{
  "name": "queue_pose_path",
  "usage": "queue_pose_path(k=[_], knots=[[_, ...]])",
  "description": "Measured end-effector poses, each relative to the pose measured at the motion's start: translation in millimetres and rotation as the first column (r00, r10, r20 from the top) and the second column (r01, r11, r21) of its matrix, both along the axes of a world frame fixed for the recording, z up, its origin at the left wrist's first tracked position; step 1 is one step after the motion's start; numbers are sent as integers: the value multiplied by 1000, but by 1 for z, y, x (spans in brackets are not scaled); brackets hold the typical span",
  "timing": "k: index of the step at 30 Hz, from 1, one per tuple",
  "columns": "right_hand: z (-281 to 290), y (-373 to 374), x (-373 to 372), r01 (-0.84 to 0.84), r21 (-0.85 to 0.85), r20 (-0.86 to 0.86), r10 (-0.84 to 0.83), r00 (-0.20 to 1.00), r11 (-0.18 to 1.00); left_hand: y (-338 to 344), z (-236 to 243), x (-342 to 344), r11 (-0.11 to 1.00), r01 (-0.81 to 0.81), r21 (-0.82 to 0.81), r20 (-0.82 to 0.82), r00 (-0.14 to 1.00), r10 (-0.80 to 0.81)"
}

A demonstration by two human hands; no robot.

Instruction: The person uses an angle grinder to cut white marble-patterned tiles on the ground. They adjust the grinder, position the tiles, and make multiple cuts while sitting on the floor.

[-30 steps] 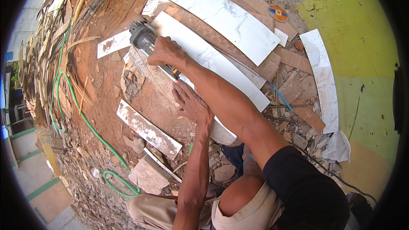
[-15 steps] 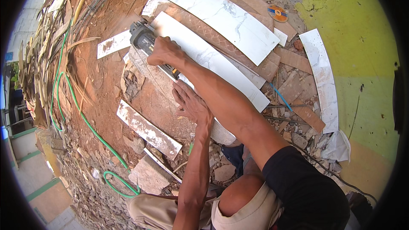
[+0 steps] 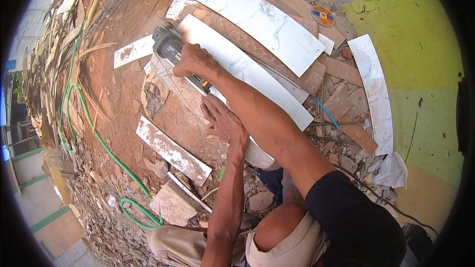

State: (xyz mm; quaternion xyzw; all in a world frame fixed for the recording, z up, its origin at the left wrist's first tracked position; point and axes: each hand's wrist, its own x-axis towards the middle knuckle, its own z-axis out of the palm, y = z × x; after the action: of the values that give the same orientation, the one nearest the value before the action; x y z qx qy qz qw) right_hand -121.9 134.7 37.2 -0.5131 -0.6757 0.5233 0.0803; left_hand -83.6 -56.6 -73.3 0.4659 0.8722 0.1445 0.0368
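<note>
Looking down from the head, a long dark grey power tool (image 3: 169, 47) is seen by the left edge of a long plain white tile (image 3: 247, 71), near its far end. The tool is wrapped tightly by the fingers of the right hand (image 3: 195, 62). Just behind it, the left hand (image 3: 222, 118) is laid flat, fingers a little spread. Beyond, a wide white tile with grey veins (image 3: 260, 24) and a flat round orange disc (image 3: 323, 16) can be seen.
</note>
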Motion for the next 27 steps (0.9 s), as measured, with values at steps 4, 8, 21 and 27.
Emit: queue_pose_path(k=[4, 8, 21, 27], knots=[[0, -1, 2, -19, 5, -16, 19, 1000, 1000, -1, -2, 0, 1000, 5, 17, 3, 1000, -5], [-4, -2, 4, -18, 7, -22, 18, 1000, 1000, -2, -3, 0, 1000, 11, -10, -12, 1000, -11], [-6, -8, 8, 5, 40, -18, -4, 1000, 999, -2, 6, 4, 1000, -1, -31, 58, 998, 3], [-2, -11, 10, -7, 27, -22, 8, 1000, 1000, -1, 2, 2, 1000, -7, -4, 43, 999, 7]])
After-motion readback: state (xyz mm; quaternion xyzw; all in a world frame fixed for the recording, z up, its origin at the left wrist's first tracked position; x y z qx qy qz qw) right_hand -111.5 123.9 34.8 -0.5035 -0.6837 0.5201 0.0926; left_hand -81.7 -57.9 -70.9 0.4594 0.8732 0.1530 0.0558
